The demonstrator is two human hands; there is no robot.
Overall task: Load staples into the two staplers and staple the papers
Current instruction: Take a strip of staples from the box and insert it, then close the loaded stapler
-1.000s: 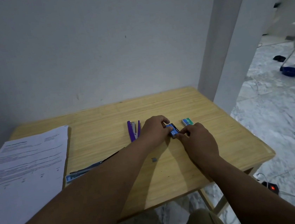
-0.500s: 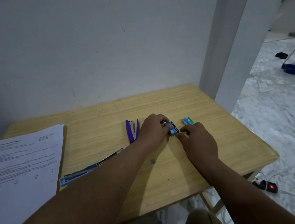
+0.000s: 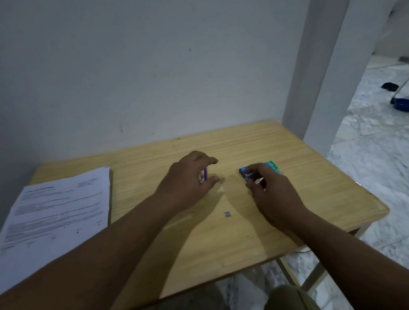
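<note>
Counts on the wooden table

One table stood in view, and on it lay one stack of printed papers at the left, though how many sheets it held could not be told. Two hands were over the tabletop: the left hand and the right hand. One purple stapler showed (only a sliver, under the left hand). Two small staple boxes lay side by side, a blue one and a green one. One tiny grey strip of staples lay alone between the forearms. On the floor beyond was one blue bowl.
</note>
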